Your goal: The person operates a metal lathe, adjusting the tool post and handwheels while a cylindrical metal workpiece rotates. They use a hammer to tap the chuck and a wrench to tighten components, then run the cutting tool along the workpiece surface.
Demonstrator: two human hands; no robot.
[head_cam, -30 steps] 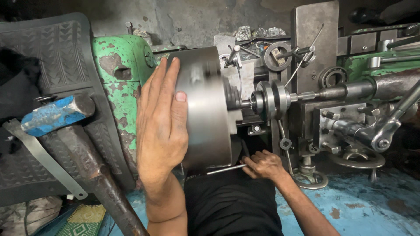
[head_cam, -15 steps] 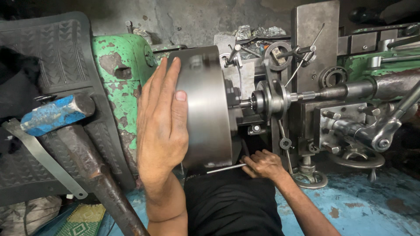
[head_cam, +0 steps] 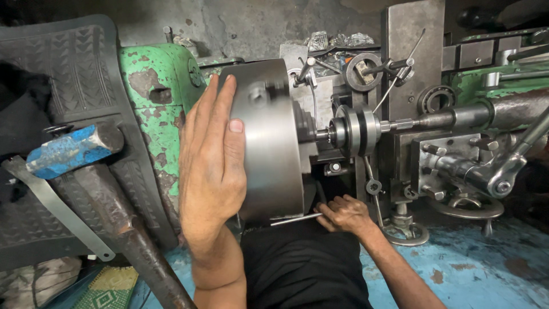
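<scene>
My left hand (head_cam: 211, 163) lies flat with its fingers together against the rim of a big grey steel lathe chuck (head_cam: 271, 143). My right hand (head_cam: 343, 213) is below the chuck, closed on a thin steel rod (head_cam: 294, 219) that points left under the chuck. The chuck holds a small round workpiece with dark rings (head_cam: 354, 130). A tailstock spindle (head_cam: 457, 117) meets the workpiece from the right.
A green, chipped lathe headstock (head_cam: 157, 100) stands behind my left hand. A black rubber mat (head_cam: 63, 68) covers the left side, with a blue-headed hammer (head_cam: 74, 150) on it. A tool post with handles (head_cam: 474, 171) is at the right. Blue floor (head_cam: 492, 269) lies below.
</scene>
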